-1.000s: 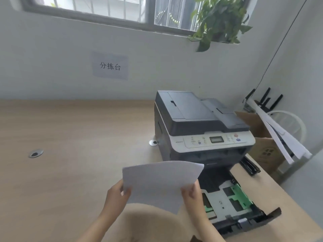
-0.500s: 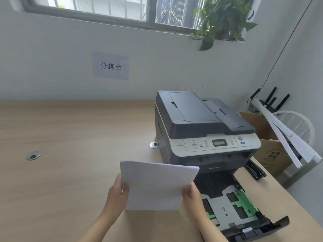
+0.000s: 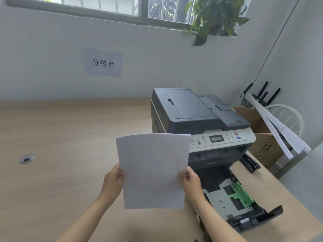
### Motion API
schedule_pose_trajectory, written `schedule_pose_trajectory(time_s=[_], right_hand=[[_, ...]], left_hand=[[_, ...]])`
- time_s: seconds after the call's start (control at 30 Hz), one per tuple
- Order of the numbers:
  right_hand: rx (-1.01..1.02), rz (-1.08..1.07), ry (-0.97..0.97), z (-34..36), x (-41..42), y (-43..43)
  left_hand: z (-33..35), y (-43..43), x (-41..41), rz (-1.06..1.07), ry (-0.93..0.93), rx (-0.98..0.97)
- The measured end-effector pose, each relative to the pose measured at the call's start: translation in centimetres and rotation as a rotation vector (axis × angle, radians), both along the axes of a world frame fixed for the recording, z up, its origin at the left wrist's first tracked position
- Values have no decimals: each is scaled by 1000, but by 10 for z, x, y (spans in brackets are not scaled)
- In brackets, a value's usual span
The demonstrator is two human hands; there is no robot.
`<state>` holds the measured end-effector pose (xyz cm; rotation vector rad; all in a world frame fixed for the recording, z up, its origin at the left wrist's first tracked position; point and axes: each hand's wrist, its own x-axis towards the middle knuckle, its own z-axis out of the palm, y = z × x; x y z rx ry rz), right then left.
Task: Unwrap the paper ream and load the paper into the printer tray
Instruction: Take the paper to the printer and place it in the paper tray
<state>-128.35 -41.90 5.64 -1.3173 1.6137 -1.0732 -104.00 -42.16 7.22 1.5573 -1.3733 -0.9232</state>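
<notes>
I hold a stack of white paper (image 3: 153, 170) upright in front of me, above the wooden desk. My left hand (image 3: 113, 180) grips its left edge and my right hand (image 3: 189, 180) grips its right edge. Just right of the paper stands a grey and white printer (image 3: 201, 119). Its paper tray (image 3: 232, 203) is pulled out toward me, with green guides (image 3: 241, 194) and no paper visible in it. My right forearm covers the tray's left side. No ream wrapper is in view.
The wooden desk (image 3: 61, 137) has a round cable grommet (image 3: 27, 158) at left. A black stapler (image 3: 250, 163) lies right of the printer. Beyond the desk edge stand a cardboard box (image 3: 262, 147), white strips (image 3: 279, 130) and a white chair. A plant hangs at the window.
I have raised and turned the paper stack from a low, tilted, landscape hold to an upright portrait hold. It now covers part of the printer's front.
</notes>
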Motion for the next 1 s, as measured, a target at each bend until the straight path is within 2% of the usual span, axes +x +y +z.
schedule_pose_trajectory(time_s=[0.2,0.43,0.57,0.7,0.9,1.0], right_hand=[[-65,-34,2,46,-9,-1],[-69,-187,67,81,-71,23],[35,-275,84,78,-121,36],[192,-326,98,53,-173,51],[476,-259,231,6,-237,61],[565,-206,300,-14,-262,46]], left_hand=[[31,-13,-4,-56,87,-23],[58,-15,-71,-292,261,70],[55,-5,-123,-360,290,186],[17,6,-175,-337,233,282],[-40,30,-247,-302,189,596],[-58,19,-272,-225,164,692]])
